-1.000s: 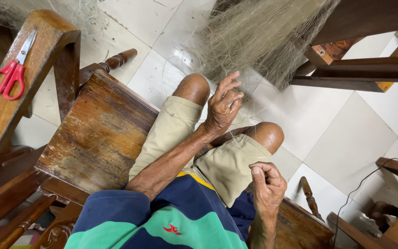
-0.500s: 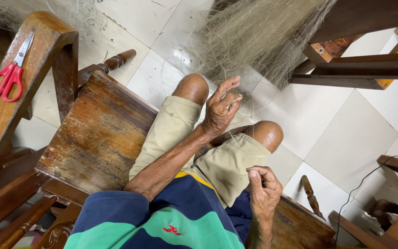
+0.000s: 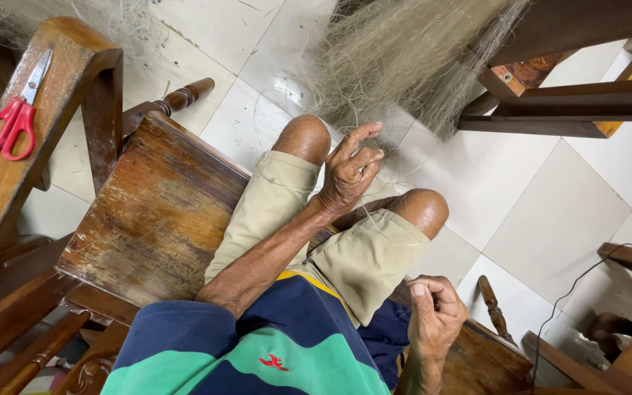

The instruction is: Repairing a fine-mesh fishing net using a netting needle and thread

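Two hands at work, left hand (image 3: pixel 351 174) still raised between the knees, fingers pinching fine strands of fishing net (image 3: pixel 404 58), right hand (image 3: pixel 435 316) now lower, fist closed, contents indiscernible, red scissors (image 3: pixel 10 121) unmoved on armrest.

Navy-and-green striped short-sleeved shirt (image 3: pixel 287 351) with small red chest emblem (image 3: pixel 277 361), khaki shorts (image 3: pixel 363 260), bare knees.

Home interior used for handwork: white square-tiled floor (image 3: pixel 543 212), worn dark wooden bench (image 3: pixel 151 212), more brown wooden furniture around, pale tangled fishing net (image 3: pixel 411 51), red-handled scissors (image 3: pixel 12 121) on armrest.
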